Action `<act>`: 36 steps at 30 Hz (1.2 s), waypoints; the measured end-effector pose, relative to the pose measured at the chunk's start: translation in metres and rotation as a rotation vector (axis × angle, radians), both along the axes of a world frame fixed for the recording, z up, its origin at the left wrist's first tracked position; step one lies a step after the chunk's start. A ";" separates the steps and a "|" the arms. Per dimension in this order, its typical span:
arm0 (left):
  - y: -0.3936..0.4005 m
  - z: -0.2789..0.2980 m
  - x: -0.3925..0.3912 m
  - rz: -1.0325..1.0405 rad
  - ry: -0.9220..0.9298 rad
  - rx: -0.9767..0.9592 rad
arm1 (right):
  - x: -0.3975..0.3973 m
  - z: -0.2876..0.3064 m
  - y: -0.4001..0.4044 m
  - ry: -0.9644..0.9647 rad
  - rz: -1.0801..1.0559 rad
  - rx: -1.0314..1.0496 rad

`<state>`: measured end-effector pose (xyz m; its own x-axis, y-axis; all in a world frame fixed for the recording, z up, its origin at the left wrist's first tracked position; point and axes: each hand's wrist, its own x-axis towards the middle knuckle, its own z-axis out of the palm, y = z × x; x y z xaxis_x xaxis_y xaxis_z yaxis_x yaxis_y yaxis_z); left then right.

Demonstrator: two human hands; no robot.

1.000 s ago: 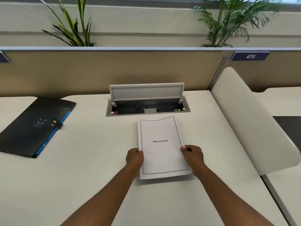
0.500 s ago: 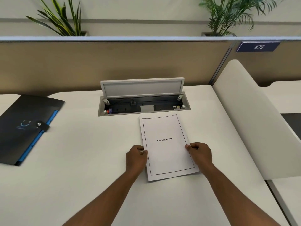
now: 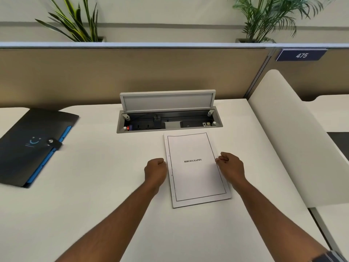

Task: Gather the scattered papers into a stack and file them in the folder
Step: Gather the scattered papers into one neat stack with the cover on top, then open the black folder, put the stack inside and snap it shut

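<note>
A stack of white papers (image 3: 196, 178) lies flat on the white desk (image 3: 94, 205), its top sheet framed in black and titled BIBLIOGRAPHY. My left hand (image 3: 155, 170) is a curled fist right beside the stack's left edge and holds nothing. My right hand (image 3: 230, 165) has curled fingers whose tips meet the stack's right edge, with no sheet between them. A closed black folder (image 3: 28, 146) with blue tabs and a snap strap lies at the far left of the desk, well away from both hands.
An open cable box (image 3: 169, 120) with its lid raised sits in the desk just behind the papers. A beige partition (image 3: 132, 72) runs along the back. A white curved divider (image 3: 294, 144) bounds the desk on the right.
Both hands have let go of the stack, which now lies flat on the desk, and have drawn back to its side edges. The camera view has shifted slightly.
</note>
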<state>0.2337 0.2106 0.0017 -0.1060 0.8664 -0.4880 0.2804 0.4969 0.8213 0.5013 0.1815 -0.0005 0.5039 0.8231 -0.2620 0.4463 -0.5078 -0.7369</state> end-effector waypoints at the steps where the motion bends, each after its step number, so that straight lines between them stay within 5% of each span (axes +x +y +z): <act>1: 0.001 0.000 0.001 -0.006 -0.025 -0.017 | -0.001 -0.001 0.001 -0.016 0.009 -0.001; 24: -0.014 0.001 -0.013 -0.170 -0.157 -0.066 | -0.007 0.000 -0.005 -0.030 0.065 -0.060; 36: -0.065 0.025 -0.082 -0.140 0.048 0.062 | -0.060 0.017 -0.051 -0.133 0.131 0.021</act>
